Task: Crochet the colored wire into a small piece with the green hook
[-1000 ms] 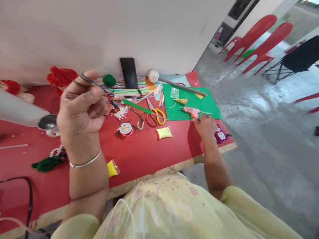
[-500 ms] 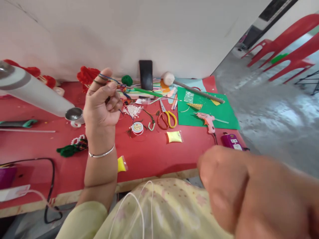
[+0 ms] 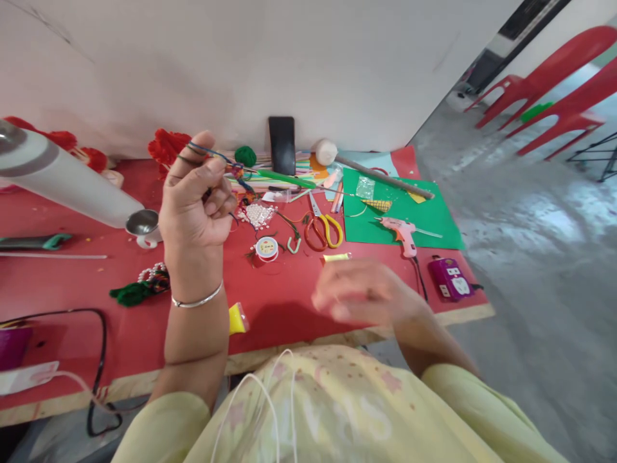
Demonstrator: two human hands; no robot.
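My left hand (image 3: 200, 199) is raised on the left, fingers curled. Multicoloured yarn (image 3: 238, 172) is pinched in it, with a strand looped over the index finger. A crochet hook with a green handle (image 3: 286, 179) sticks out rightward from the yarn work, its thin metal end pointing right. Over the front of the table, my right hand (image 3: 364, 292) is blurred by motion. Its fingers point left and look loosely apart, with nothing visible in them. It partly covers a yellow packet (image 3: 337, 257). Scissors (image 3: 324, 225) lie beyond it.
On the red tabletop (image 3: 284, 289) are white beads (image 3: 258, 215), a thread spool (image 3: 267, 248), a pink glue gun (image 3: 402, 233) on green sheet (image 3: 434, 218), and a purple power strip (image 3: 450, 278). A phone (image 3: 282, 145) leans on the wall. At left lies a white bottle (image 3: 72, 173).
My right hand has swung away from close to the camera, down and left over the table, and now hides part of the yellow packet. My left hand has barely moved.
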